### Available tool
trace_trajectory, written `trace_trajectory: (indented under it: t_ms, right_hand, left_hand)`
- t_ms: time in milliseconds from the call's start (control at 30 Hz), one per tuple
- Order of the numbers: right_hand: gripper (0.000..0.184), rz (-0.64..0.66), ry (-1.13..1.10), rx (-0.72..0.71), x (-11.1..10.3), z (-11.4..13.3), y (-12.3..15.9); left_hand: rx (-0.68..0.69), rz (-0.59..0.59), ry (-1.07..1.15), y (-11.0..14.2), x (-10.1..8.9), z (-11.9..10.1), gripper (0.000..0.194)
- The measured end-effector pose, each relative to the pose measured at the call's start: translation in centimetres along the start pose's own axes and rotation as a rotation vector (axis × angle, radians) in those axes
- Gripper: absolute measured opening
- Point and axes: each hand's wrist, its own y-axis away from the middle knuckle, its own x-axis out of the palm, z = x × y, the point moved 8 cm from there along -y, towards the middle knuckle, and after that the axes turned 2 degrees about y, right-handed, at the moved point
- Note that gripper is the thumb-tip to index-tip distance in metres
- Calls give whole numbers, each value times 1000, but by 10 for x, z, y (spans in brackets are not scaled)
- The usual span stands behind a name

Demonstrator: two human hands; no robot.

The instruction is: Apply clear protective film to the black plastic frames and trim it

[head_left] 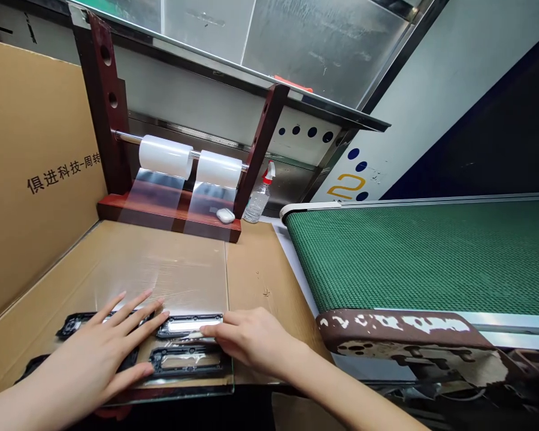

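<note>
My left hand (110, 341) lies flat with its fingers spread over the transparent film (161, 272) and a black plastic frame (74, 325) beneath it. Two more black frames are side by side to its right: an upper frame (188, 324) with a bright window, and a lower frame (186, 362). At the right end of the upper frame is my right hand (251, 338), fingers curled and pinched together. Something thin and pale shows by its fingertips; what they hold cannot be made out. Part of another black frame (35, 364) shows beside my left wrist.
Two film rolls (165, 157) hang on a rod in a dark red wooden stand (161, 218). A small white case (225, 215) rests on its base, with a spray bottle (258, 200) beside it. A green conveyor belt (422, 257) runs at the right; a cardboard box (31, 137) stands left.
</note>
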Motion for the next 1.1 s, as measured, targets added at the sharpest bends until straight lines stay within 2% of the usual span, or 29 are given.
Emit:
trace_trajectory:
  t_ms: [233, 500, 867, 1100]
  right_hand:
    - [27, -9, 18, 49, -4, -8, 11]
    - [29, 68, 49, 61, -3, -18, 27]
    - [29, 12, 133, 57, -14, -30, 52]
    - [27, 34, 178, 103, -24, -35, 69]
  left_hand:
    - [13, -18, -9, 0, -2, 0, 64]
    - [35, -28, -50, 1, 0, 0, 67]
    - [67, -51, -82, 2, -1, 0, 74]
    - [58, -54, -41, 1, 3, -1, 78]
